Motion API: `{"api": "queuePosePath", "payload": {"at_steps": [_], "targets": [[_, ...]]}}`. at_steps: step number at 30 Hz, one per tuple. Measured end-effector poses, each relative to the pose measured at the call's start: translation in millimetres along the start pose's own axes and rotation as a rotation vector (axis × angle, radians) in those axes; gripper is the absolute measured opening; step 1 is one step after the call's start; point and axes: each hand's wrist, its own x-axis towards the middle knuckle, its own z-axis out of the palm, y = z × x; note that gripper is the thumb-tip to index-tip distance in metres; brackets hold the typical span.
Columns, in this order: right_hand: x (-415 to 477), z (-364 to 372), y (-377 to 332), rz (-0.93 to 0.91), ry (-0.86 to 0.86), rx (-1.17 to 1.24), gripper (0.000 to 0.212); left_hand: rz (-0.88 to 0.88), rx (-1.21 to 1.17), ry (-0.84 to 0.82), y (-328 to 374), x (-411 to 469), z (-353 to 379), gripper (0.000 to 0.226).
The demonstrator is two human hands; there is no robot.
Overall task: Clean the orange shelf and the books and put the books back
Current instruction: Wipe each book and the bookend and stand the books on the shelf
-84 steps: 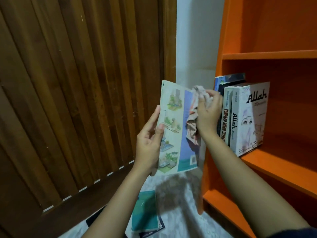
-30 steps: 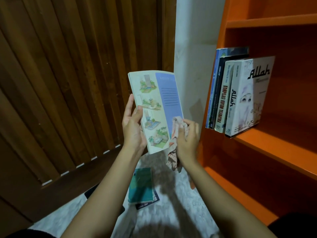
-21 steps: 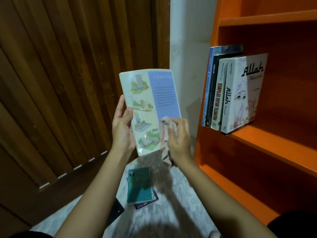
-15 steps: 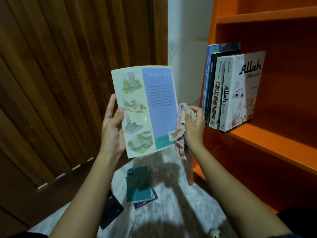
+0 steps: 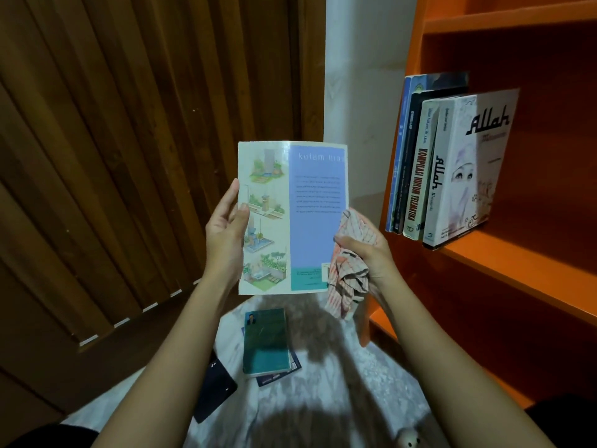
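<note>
A book held upright just beside the orange shelf.
The fingers of the left hand grip its left edge; those of the right hand clutch a checked cloth against its right edge. Right of those fingers, four books stand at the shelf's left end, bare board beyond. Below the fingers, two stacked books lie on the floor.

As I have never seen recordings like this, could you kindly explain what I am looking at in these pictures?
No machine here: a person wears a wide-angle camera on the head, looking down at their own bare hands. The left hand holds up a paperback book by its edge. The right hand grips a checked cloth at the book's lower right corner. Several upright books stand on the orange shelf at right. A green book lies on the pale floor atop another.
</note>
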Motion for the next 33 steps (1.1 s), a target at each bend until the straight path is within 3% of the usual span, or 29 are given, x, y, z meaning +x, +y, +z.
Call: {"api": "queuePosePath", "payload": {"at_steps": [2,5,8,12,17,26,33], "targets": [[-1,1,2,-0.006,-0.018,0.040,0.063,0.029,0.116,0.030,-4,3,0,0.042],[2,2,9,-0.034,0.017,0.027,0.067,0.139,0.498,0.091,-9,9,4,0.042],[1,5,11,-0.060,0.014,-0.054,0.058,0.175,0.741,0.087,-8,7,15,0.042],[-6,11,14,-0.154,-0.033,-0.187,0.048,0.152,0.764,-0.046,-3,-1,35,0.052],[-11,17,23,-0.220,-0.110,-0.270,0.048,0.173,0.777,-0.188,-4,-1,41,0.082],[-19,30,29,-0.422,-0.127,-0.454,0.051,0.311,0.828,-0.045,3,-4,48,0.096],[-19,36,40,-0.678,0.013,-0.681,0.058,0.404,0.894,-0.041,7,-6,52,0.080]]}}
